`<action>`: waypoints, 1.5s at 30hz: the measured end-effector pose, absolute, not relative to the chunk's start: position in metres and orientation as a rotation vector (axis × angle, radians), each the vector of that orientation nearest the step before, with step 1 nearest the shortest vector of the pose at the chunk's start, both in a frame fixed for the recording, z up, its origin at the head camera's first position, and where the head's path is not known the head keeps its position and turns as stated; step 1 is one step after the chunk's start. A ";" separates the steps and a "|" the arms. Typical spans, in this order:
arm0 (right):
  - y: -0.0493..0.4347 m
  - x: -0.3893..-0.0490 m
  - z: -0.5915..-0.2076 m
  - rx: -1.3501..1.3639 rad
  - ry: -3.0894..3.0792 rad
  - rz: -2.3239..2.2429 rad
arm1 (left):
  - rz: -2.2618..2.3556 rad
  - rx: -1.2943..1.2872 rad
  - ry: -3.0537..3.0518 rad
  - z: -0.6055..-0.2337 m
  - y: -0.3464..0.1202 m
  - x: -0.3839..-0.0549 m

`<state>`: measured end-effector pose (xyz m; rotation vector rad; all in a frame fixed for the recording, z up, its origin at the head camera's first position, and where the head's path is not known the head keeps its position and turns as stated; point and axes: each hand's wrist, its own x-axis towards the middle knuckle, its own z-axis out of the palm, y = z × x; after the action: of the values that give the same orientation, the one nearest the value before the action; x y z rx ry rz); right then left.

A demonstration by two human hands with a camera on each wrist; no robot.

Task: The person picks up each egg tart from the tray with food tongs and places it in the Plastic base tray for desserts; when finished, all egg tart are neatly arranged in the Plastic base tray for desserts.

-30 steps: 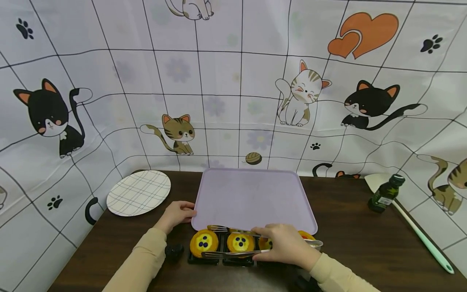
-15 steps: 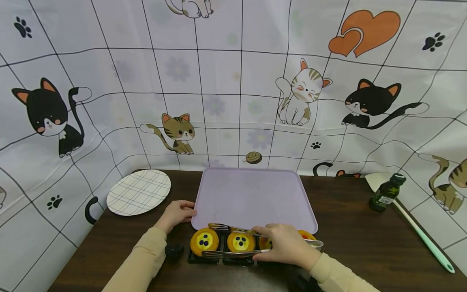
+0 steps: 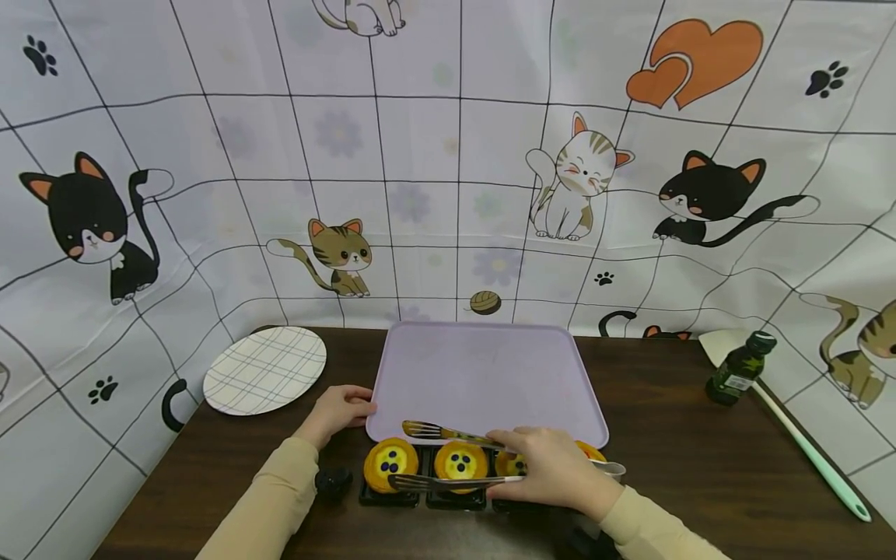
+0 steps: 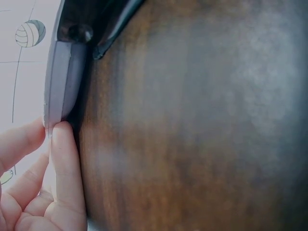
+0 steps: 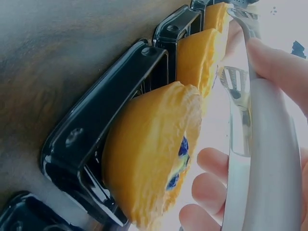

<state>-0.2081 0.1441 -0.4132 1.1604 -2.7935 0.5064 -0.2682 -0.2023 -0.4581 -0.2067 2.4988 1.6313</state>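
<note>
In the head view my left hand (image 3: 341,410) pinches the left rim of a lavender tray (image 3: 483,381) near its front corner. The left wrist view shows thumb and fingers on that rim (image 4: 60,91). My right hand (image 3: 556,470) holds metal food tongs (image 3: 455,484) with slotted, fork-like ends, pointing left with the arms apart. The tongs hover over a row of round yellow egg tarts (image 3: 391,465) with dark blue berries. Black plastic holders (image 3: 456,499) sit under the tarts. Partly hidden behind the right hand is a tart with red topping (image 3: 590,449).
A white checked plate (image 3: 266,370) leans at the back left. On the right stands a dark green bottle (image 3: 740,368) beside a spatula with a pale green handle (image 3: 815,455). Everything rests on a dark wooden table (image 3: 658,412) against a cat-patterned backdrop (image 3: 420,155).
The arms of the tongs have spread slightly and risen a little over the tarts. My left hand stays on the tray rim.
</note>
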 end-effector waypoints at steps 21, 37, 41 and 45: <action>0.181 -0.205 -0.411 0.909 -2.718 0.477 | 1.651 -0.193 2.477 -0.459 -0.202 -0.269; 0.222 -0.215 -0.411 0.549 -2.868 0.554 | 1.636 -0.178 2.482 -0.458 -0.202 -0.268; 0.230 -0.218 -0.411 0.488 -2.895 0.623 | 1.634 -0.180 2.482 -0.457 -0.203 -0.268; 0.239 -0.222 -0.414 0.435 -2.894 0.660 | 1.637 -0.183 2.482 -0.458 -0.203 -0.267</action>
<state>-0.2221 0.2390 -0.4138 0.4348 -2.8935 0.6604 -0.2672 -0.2026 -0.4576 -0.1828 2.4817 1.6370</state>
